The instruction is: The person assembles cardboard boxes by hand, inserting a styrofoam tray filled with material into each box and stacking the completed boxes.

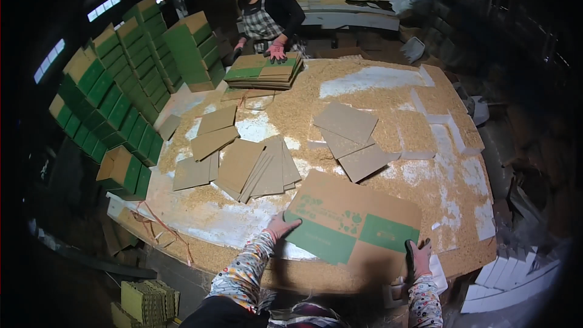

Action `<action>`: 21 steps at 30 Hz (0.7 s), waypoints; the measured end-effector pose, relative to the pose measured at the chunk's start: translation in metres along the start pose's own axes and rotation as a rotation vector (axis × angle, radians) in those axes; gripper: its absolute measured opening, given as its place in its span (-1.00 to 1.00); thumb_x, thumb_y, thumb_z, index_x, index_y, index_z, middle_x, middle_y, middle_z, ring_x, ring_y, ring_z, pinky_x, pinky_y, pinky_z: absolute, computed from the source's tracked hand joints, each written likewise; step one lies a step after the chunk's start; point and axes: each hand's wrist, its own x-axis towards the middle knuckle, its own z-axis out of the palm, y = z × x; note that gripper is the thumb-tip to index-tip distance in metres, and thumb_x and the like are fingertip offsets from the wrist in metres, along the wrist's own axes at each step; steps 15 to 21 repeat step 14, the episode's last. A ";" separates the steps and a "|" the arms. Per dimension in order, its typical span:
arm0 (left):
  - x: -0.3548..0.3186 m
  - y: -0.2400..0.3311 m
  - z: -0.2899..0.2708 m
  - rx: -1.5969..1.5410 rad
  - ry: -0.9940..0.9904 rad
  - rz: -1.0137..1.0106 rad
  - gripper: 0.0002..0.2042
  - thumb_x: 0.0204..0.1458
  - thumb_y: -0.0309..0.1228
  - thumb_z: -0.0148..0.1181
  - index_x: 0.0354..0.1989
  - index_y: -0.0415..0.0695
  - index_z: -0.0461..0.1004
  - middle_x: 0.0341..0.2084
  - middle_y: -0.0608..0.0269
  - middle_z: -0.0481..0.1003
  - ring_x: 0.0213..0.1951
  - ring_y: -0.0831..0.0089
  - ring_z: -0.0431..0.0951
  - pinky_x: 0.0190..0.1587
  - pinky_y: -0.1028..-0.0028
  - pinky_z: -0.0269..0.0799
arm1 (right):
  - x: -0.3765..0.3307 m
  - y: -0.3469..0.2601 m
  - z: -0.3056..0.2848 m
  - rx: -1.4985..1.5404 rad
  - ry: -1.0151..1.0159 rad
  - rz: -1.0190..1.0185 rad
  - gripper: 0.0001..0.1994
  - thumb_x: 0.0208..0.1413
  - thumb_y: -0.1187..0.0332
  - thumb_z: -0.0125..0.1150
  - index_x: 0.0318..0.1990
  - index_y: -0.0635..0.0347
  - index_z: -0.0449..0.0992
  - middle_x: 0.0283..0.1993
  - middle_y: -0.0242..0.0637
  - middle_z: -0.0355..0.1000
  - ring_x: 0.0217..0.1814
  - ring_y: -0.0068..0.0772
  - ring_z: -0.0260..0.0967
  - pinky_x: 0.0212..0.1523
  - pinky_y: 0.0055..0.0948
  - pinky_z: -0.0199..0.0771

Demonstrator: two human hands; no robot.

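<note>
A flattened cardboard box (346,218), brown with green blocks and green print, is held tilted over the near edge of the table. My left hand (282,225) grips its left edge, the thumb lying along the front face. At its lower right corner, my right hand (420,255) has hold of the other side, with a dark-coated thumb against the board. Both hands wear pink gloves below patterned sleeves. Just beyond the box lie plain brown cardboard sheets (346,123), and more loose sheets (243,164) are spread to the left. Fingers behind the box are hidden.
Sawdust-like crumbs cover much of the table (458,206). Tall stacks of green-and-brown boxes (109,106) line its left side. Across it, a person in a checked apron (267,18) rests a gloved hand on a pile of flattened boxes (264,73). Red string (164,225) lies near the left corner.
</note>
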 end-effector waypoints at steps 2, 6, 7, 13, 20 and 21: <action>-0.007 0.003 0.052 -0.031 -0.056 0.077 -0.19 -0.25 0.01 0.40 0.13 -0.29 0.32 0.01 -0.05 0.44 0.08 0.18 0.43 0.15 0.36 0.29 | 0.069 0.143 0.038 0.391 -0.402 0.043 -0.54 0.00 0.31 0.31 0.00 0.33 0.31 -0.23 -0.20 0.41 -0.23 -0.39 0.36 -0.24 -0.47 0.41; -0.064 -0.020 0.061 -0.224 -0.360 -0.234 -0.24 -0.22 -0.14 0.44 0.19 -0.18 0.28 -0.02 0.10 0.48 0.05 0.31 0.45 0.11 0.40 0.34 | 0.054 0.056 -0.004 0.883 -0.718 0.214 -0.60 -0.02 0.44 0.30 -0.03 0.36 0.33 -0.23 -0.25 0.43 -0.20 -0.42 0.37 -0.20 -0.46 0.41; -0.063 -0.005 0.067 -0.417 -0.239 -0.307 -0.21 -0.21 -0.11 0.43 0.19 -0.23 0.25 -0.04 0.06 0.48 0.02 0.29 0.46 0.07 0.40 0.38 | 0.060 0.033 -0.029 0.778 -0.850 0.258 -0.63 0.03 0.40 0.26 -0.03 0.36 0.35 -0.17 -0.27 0.45 -0.13 -0.40 0.38 -0.12 -0.45 0.41; -0.076 0.103 0.097 -0.193 0.289 0.040 -0.13 -0.15 0.08 0.31 0.18 -0.32 0.11 0.00 -0.08 0.38 0.07 0.07 0.37 0.12 0.29 0.29 | 0.118 0.060 -0.001 0.710 -0.613 -0.257 -0.53 0.18 0.15 0.10 0.17 0.18 0.27 0.13 -0.06 0.26 0.20 -0.17 0.20 0.24 -0.24 0.12; -0.084 0.114 0.086 -0.150 0.308 0.130 -0.16 -0.08 0.09 0.24 0.23 -0.22 0.05 0.10 -0.03 0.31 0.11 0.00 0.33 0.17 0.29 0.23 | 0.120 0.054 0.005 0.719 -0.607 -0.268 -0.53 0.18 0.15 0.10 0.17 0.18 0.27 0.13 -0.06 0.26 0.20 -0.17 0.20 0.24 -0.24 0.12; -0.084 0.114 0.086 -0.150 0.308 0.130 -0.16 -0.08 0.09 0.24 0.23 -0.22 0.05 0.10 -0.03 0.31 0.11 0.00 0.33 0.17 0.29 0.23 | 0.120 0.054 0.005 0.719 -0.607 -0.268 -0.53 0.18 0.15 0.10 0.17 0.18 0.27 0.13 -0.06 0.26 0.20 -0.17 0.20 0.24 -0.24 0.12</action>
